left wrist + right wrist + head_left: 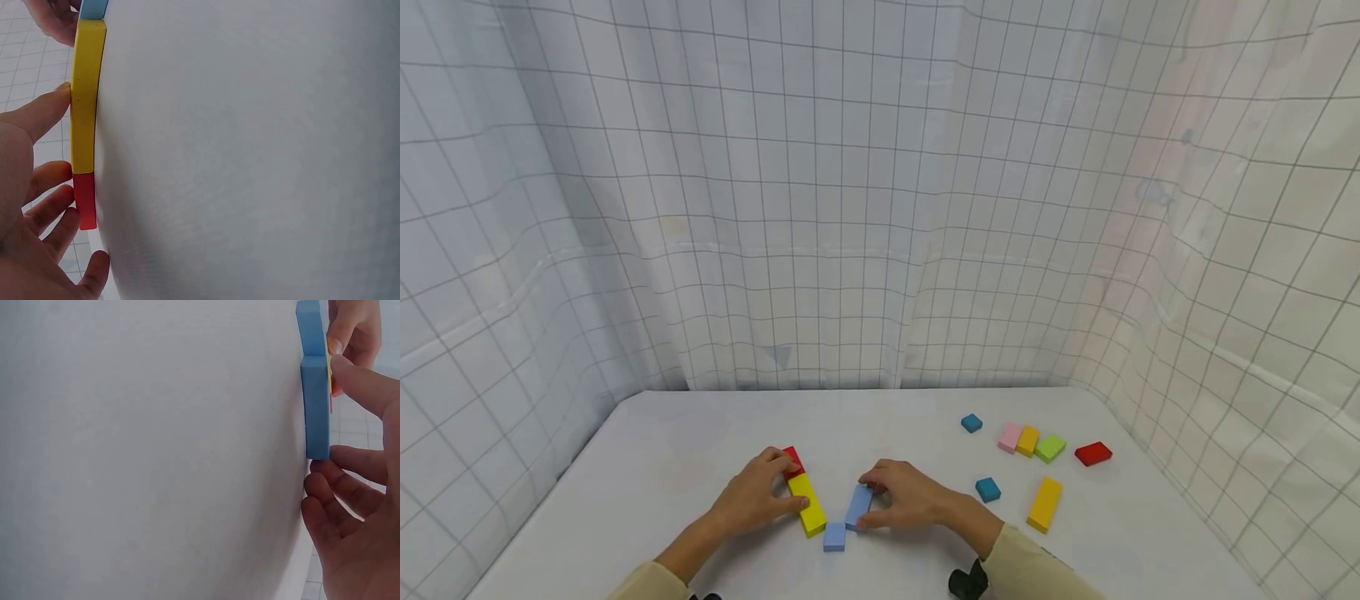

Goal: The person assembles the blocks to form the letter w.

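Observation:
A red block and a long yellow block lie end to end in a slanted row on the white table. My left hand rests along them: its thumb touches the yellow block and its fingertips meet the red one, as the left wrist view shows. At the yellow block's near end sits a short light-blue block. My right hand pinches a longer light-blue block lengthwise, thumb at the near end and index finger at the far end. That block's near end meets the short light-blue one at a corner.
Toward the right lie two dark blue blocks, a pink block, a small orange block, a green block, a red block and a long orange block. A white gridded curtain surrounds the table.

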Tool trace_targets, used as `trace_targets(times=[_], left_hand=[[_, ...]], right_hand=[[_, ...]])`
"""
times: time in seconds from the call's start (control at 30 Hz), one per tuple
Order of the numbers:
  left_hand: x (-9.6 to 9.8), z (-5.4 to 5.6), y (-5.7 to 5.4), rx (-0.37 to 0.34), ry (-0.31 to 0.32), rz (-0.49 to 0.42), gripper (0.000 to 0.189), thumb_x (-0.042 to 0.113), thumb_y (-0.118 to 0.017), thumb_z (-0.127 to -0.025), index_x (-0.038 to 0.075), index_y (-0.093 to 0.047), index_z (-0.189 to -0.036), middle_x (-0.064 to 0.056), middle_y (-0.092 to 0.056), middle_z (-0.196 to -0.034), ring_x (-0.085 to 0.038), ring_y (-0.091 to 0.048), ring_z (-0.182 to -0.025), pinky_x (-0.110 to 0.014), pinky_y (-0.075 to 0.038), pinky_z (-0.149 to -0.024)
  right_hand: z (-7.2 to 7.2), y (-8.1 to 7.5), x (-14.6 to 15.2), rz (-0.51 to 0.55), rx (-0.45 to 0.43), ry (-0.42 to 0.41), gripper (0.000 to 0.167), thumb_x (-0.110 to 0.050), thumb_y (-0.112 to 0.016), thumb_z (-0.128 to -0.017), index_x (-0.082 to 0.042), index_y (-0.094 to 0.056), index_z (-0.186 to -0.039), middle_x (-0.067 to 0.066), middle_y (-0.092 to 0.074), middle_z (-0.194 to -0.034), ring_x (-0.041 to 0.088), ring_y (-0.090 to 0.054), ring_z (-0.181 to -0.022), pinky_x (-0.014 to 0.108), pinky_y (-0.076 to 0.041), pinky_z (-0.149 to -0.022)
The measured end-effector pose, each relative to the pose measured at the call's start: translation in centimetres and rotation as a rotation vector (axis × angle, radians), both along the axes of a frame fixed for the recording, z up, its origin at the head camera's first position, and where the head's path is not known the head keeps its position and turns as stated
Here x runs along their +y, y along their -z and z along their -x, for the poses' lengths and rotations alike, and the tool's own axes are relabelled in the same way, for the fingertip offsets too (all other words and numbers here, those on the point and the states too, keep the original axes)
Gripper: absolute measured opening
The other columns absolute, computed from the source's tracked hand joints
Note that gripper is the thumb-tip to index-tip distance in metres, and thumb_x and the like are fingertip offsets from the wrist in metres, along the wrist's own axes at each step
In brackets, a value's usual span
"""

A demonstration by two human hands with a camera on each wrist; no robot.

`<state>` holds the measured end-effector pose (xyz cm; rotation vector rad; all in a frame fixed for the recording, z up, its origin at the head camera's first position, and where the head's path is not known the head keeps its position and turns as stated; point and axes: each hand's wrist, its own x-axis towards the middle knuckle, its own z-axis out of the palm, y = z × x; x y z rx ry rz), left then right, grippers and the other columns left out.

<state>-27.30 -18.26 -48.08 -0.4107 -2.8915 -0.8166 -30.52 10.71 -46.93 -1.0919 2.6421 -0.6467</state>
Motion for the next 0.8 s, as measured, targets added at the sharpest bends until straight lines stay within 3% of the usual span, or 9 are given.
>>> trace_targets(times=[0.23,0.57,0.8], left_hand=[[0.0,-0.1,-0.1,-0.008,-0.001,-0.004,0.05,0.037,-0.092,-0.077,0.009,-0.07,-0.113,-0.004,-0.059,-0.114,-0.024,-0.058,-0.101,-0.049,-0.056,-0.09],[0.3,0.1,0.0,-0.017,-0.005,0.006,0.052,0.038,-0.092,-0.077,0.009,-0.07,-0.115,-0.004,-0.059,-0.115,-0.024,-0.058,-0.101,-0.048,-0.056,-0.091],[-0.1,0.0,-0.1,-0.005,0.003,-0.003,0.052,0.037,-0.092,-0.077,0.008,-0.07,-0.115,-0.005,-0.06,-0.116,-0.025,-0.058,-0.103,-0.05,-0.056,-0.091]], right_hand=[[0.6,-1.1,1.5,0.051,-0.009,0.036,0.057,-0.046,-0.078,-0.092,-0.011,-0.066,-0.135,-0.01,-0.061,-0.114,0.007,-0.056,-0.105,0.027,-0.05,-0.093],[2.5,-2.1,4.9,0.128,0.028,0.057,0.056,-0.04,-0.077,-0.093,-0.005,-0.065,-0.135,0.006,-0.065,-0.12,0.025,-0.059,-0.107,0.037,-0.051,-0.092],[4.2,-2.6,7.4,0.165,0.035,0.144,0.056,-0.037,-0.077,-0.095,0.0,-0.063,-0.135,0.013,-0.065,-0.123,0.03,-0.058,-0.108,0.045,-0.051,-0.092]])
